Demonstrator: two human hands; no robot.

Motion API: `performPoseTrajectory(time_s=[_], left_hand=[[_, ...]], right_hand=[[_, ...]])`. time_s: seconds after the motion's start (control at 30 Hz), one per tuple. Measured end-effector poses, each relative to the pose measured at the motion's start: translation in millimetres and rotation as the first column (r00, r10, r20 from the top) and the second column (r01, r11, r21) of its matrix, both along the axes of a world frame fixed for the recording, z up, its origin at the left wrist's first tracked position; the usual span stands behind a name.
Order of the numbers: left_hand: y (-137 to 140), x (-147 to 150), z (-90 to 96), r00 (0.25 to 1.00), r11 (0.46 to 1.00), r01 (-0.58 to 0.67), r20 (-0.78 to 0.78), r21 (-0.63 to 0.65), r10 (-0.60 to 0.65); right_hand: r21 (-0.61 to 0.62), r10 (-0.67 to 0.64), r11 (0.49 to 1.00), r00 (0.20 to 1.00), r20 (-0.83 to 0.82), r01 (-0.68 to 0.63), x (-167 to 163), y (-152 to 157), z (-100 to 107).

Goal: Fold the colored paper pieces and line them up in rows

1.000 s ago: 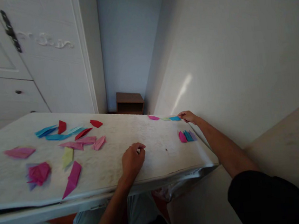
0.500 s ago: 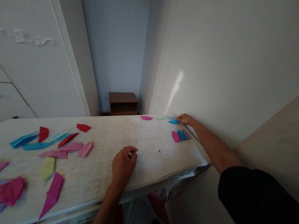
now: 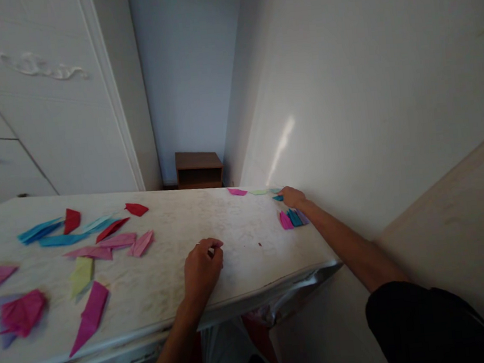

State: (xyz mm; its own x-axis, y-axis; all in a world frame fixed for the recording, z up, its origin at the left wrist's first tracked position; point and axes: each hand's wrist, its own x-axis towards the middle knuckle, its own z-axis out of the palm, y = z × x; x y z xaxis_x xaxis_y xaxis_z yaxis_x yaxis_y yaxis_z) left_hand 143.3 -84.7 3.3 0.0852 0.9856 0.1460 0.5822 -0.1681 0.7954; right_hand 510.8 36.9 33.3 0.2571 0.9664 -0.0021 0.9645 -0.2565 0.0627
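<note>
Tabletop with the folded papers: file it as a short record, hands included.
surface: white table
left hand: near side, loosely curled, nothing visible in it
right hand: at a blue paper, far right; grip unclear
far edge: pink paper, green paper
nearer than right hand: pink, blue and purple papers side by side
left side: scattered papers, red and yellow among them
beyond: white cupboard, brown box

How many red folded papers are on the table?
3: left red paper beside blue papers, middle red paper slightly nearer, right red paper lying apart. Others may be hidden.
</note>
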Motion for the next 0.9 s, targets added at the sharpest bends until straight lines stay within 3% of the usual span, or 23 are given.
performPoseTrajectory(time_s=[0.2, 0.47, 0.7, 0.9], left_hand=[[1.1, 0.8, -1.4, 0.997, 1.000, -0.003, 0.078, 0.007, 0.002], [0.8, 0.8, -1.4, 0.997, 1.000, -0.022, 0.080, 0.020, 0.021], [-0.3, -0.2, -0.8, 0.996, 0.999, -0.024, 0.082, 0.021, 0.022], [-1.0, -0.2, 0.0, 0.997, 1.000, -0.007, 0.081, 0.018, 0.006]], right_hand=[[-0.109, 0.003, 0.994, 0.991, 0.136, 0.012, -10.4, -11.5, 10.7], [-0.318, 0.092, 0.947, 0.984, 0.153, -0.039, -3.6, -12.4, 10.6], [-0.333, 0.111, 0.941, 0.985, 0.133, -0.061, 3.6, -7.4, 13.0], [-0.246, 0.064, 0.969, 0.991, 0.115, -0.034, 0.8, -10.9, 14.7]])
